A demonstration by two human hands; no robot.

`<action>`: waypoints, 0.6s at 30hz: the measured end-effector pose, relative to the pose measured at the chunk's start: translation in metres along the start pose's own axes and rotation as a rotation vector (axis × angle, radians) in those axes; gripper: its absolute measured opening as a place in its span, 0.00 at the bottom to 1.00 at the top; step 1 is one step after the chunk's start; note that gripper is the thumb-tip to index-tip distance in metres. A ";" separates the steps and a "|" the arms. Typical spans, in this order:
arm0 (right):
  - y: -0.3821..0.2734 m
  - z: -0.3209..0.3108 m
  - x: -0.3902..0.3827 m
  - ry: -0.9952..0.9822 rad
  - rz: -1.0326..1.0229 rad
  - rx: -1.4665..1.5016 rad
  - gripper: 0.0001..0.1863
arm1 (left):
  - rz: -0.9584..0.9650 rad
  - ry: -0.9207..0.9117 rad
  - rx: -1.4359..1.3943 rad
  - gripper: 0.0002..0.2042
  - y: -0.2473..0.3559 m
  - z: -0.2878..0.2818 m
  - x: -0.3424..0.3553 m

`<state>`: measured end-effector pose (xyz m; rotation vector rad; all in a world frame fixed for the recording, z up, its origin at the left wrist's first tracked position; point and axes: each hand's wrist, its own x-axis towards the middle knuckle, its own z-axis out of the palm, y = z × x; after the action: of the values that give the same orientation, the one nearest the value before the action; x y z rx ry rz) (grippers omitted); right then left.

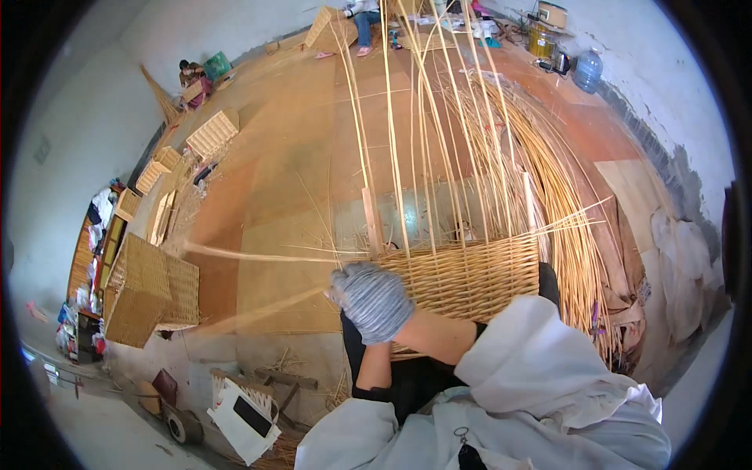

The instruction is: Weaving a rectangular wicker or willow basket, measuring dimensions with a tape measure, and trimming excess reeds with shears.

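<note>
A half-woven wicker panel (470,274) rests across my lap, its long upright rods (392,141) rising from the upper edge. My right hand (372,304), in a grey knitted glove, reaches across to the panel's left end. Its fingers are closed round a pale wicker strand (274,307), blurred by motion, which trails off to the left. Another bundle of strands (266,254) sticks out leftward just above the glove. My left forearm (374,366) comes up beneath the right hand; the left hand itself is hidden behind the glove. A flat wooden stake (370,219) stands at the panel's left corner.
Long loose rods (564,211) lie heaped on my right. A finished-looking wicker basket (153,290) stands left, with a phone (252,417) on a white surface below it. Farther off are more baskets (213,135), a seated person (196,84), another person (364,23) and a water bottle (587,70).
</note>
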<state>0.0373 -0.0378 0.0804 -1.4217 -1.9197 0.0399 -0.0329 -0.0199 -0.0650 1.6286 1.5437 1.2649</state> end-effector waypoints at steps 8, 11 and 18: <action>0.129 -0.038 -0.047 -0.009 1.011 1.207 0.14 | 0.348 -0.027 0.077 0.19 0.044 -0.011 0.010; 0.162 -0.014 -0.004 -0.253 0.704 0.589 0.13 | 0.515 -0.063 0.378 0.22 0.064 -0.003 0.013; 0.149 0.001 0.044 0.451 0.317 0.549 0.27 | 0.489 -0.141 0.654 0.24 0.088 -0.002 0.013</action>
<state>0.1533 0.0567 0.0390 -1.2101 -1.1832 0.3399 0.0024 -0.0235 0.0171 2.5722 1.6224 0.8650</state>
